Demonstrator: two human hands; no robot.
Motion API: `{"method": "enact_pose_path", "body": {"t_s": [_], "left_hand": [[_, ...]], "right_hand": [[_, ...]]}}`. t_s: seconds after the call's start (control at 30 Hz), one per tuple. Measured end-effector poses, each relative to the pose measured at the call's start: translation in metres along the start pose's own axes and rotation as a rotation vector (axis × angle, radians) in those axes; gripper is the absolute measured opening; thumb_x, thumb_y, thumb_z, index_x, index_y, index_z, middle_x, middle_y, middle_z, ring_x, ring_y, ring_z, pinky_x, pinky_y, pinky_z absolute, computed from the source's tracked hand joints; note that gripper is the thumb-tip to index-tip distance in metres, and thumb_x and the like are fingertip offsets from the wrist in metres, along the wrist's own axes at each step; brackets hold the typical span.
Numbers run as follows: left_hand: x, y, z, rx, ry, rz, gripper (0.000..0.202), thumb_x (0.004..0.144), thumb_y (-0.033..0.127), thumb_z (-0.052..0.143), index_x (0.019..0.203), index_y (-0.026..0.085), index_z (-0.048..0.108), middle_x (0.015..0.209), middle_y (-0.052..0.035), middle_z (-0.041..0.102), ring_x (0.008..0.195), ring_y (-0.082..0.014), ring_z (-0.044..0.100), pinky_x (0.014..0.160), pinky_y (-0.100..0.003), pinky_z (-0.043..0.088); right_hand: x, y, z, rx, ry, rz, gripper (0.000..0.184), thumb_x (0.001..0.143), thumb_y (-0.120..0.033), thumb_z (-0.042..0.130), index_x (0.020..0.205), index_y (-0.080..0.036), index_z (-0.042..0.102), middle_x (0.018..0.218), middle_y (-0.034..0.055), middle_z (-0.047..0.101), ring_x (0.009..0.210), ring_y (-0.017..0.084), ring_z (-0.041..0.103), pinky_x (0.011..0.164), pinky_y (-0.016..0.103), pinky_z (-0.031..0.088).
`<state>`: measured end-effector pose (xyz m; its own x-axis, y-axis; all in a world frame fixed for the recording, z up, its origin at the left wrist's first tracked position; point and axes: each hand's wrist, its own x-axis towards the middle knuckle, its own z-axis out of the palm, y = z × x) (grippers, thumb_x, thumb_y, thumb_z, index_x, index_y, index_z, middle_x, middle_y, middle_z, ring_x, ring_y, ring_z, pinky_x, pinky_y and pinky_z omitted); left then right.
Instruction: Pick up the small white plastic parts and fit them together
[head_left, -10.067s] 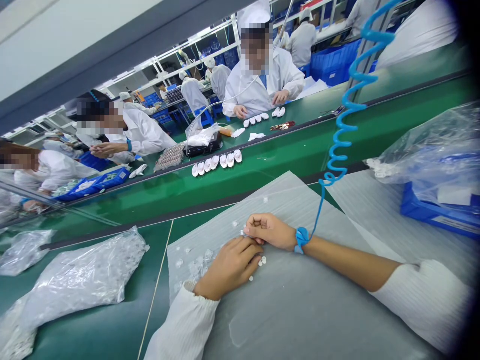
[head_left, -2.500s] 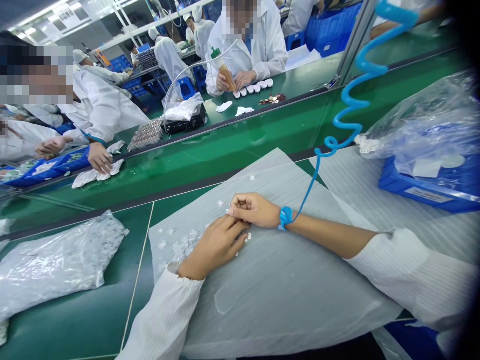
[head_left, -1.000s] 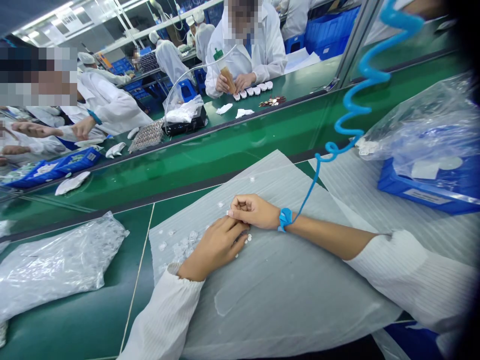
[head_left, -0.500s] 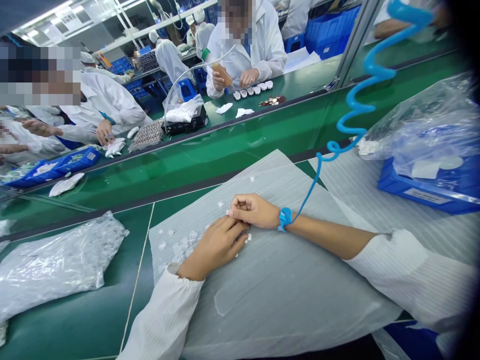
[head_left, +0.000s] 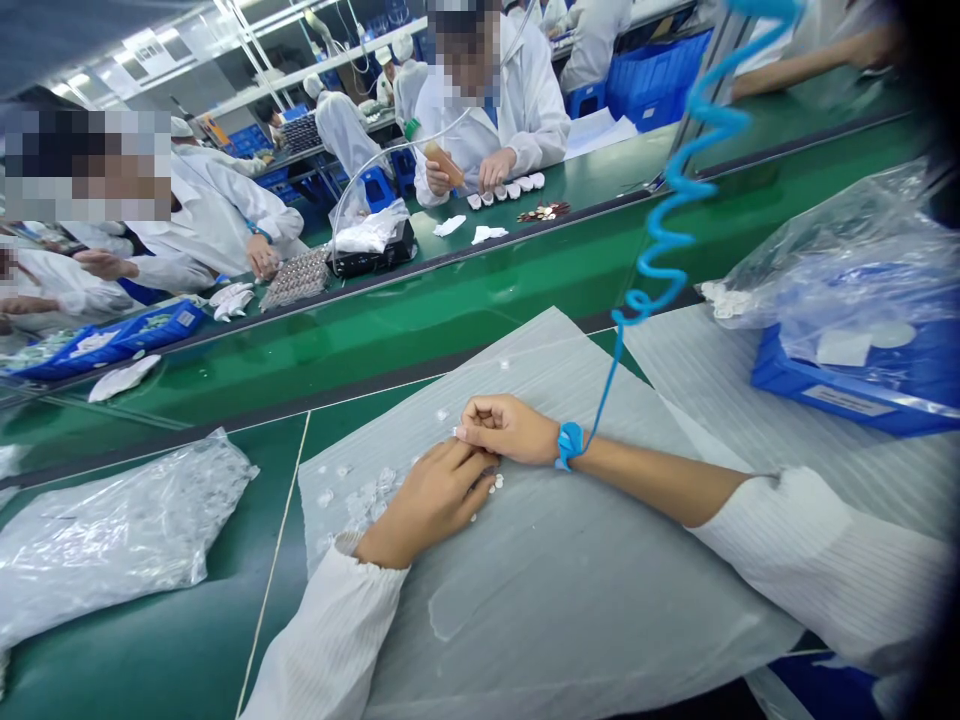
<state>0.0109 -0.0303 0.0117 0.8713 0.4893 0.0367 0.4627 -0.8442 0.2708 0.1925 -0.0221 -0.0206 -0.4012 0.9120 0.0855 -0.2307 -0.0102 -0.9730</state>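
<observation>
My right hand point(head_left: 510, 428) is closed, thumb against curled fingers, in a pinch at a tiny white piece point(head_left: 456, 431). Below and left of it, my left hand point(head_left: 431, 495) lies palm down with bent fingers touching the right hand; what they hold, if anything, is hidden. A few small white discs point(head_left: 498, 482) lie by the left thumb. Thin clear scraps point(head_left: 371, 495) are heaped left of the left hand. Both hands rest over a grey translucent foam sheet point(head_left: 585, 570). A blue wrist strap point(head_left: 571, 444) circles my right wrist.
A coiled blue cord point(head_left: 667, 240) rises from the strap. Right stands a blue bin point(head_left: 825, 395) with plastic bags; a clear bag point(head_left: 112, 530) lies left. Beyond the green channel point(head_left: 450, 300), a person point(head_left: 495, 110) in white holds a bottle point(head_left: 448, 165) beside small white cups point(head_left: 499, 192).
My hands keep nearly the same pose and place. The coiled cord has swung left. Across the channel, one co-worker's hand has moved right, away from the white pieces.
</observation>
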Motion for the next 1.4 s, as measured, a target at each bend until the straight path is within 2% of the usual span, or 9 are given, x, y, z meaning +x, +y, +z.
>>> {"method": "enact_pose_path", "body": {"t_s": [0.53,0.67,0.97,1.2,1.4], "left_hand": [[-0.001,-0.001,0.0,-0.035,0.012,-0.005,0.018,0.098,0.025,0.048,0.109,0.019,0.061,0.106,-0.0082,0.066,0.096,-0.0253,0.062,0.082,-0.041,0.053],[-0.002,-0.003,0.001,-0.067,0.007,-0.034,0.017,0.097,0.026,0.051,0.11,0.021,0.061,0.109,-0.0074,0.067,0.099,-0.0251,0.063,0.086,-0.041,0.053],[-0.001,-0.001,0.0,-0.121,0.003,-0.084,0.017,0.097,0.037,0.054,0.103,0.023,0.062,0.104,-0.0066,0.067,0.097,-0.0254,0.064,0.084,-0.04,0.053],[-0.001,0.0,0.0,-0.175,0.073,-0.091,0.016,0.094,0.031,0.055,0.105,0.026,0.065,0.102,-0.0083,0.068,0.095,-0.0256,0.066,0.083,-0.038,0.056],[0.003,-0.005,0.006,-0.149,0.114,-0.032,0.02,0.097,0.029,0.048,0.105,0.025,0.066,0.1,-0.0083,0.069,0.092,-0.0239,0.068,0.08,-0.034,0.056]], "right_hand": [[0.001,-0.001,-0.001,0.032,-0.005,0.033,0.042,0.078,-0.054,0.073,0.079,-0.017,0.053,0.059,-0.0075,0.05,0.052,0.007,0.044,0.048,0.021,0.034],[0.001,-0.001,0.0,0.032,0.003,0.031,0.044,0.076,-0.056,0.074,0.078,-0.017,0.053,0.058,-0.0079,0.05,0.05,0.007,0.044,0.047,0.021,0.034],[0.005,0.005,-0.002,0.06,0.008,0.021,0.042,0.075,-0.053,0.077,0.078,-0.017,0.055,0.057,-0.0078,0.051,0.05,0.007,0.044,0.047,0.02,0.034],[0.009,0.003,-0.001,0.066,0.049,0.05,0.044,0.071,-0.054,0.079,0.074,-0.017,0.056,0.052,-0.0076,0.053,0.046,0.007,0.044,0.045,0.019,0.033],[0.013,0.0,-0.003,0.117,0.101,0.107,0.047,0.065,-0.055,0.082,0.073,-0.017,0.055,0.051,-0.0079,0.053,0.045,0.006,0.044,0.046,0.019,0.035]]}}
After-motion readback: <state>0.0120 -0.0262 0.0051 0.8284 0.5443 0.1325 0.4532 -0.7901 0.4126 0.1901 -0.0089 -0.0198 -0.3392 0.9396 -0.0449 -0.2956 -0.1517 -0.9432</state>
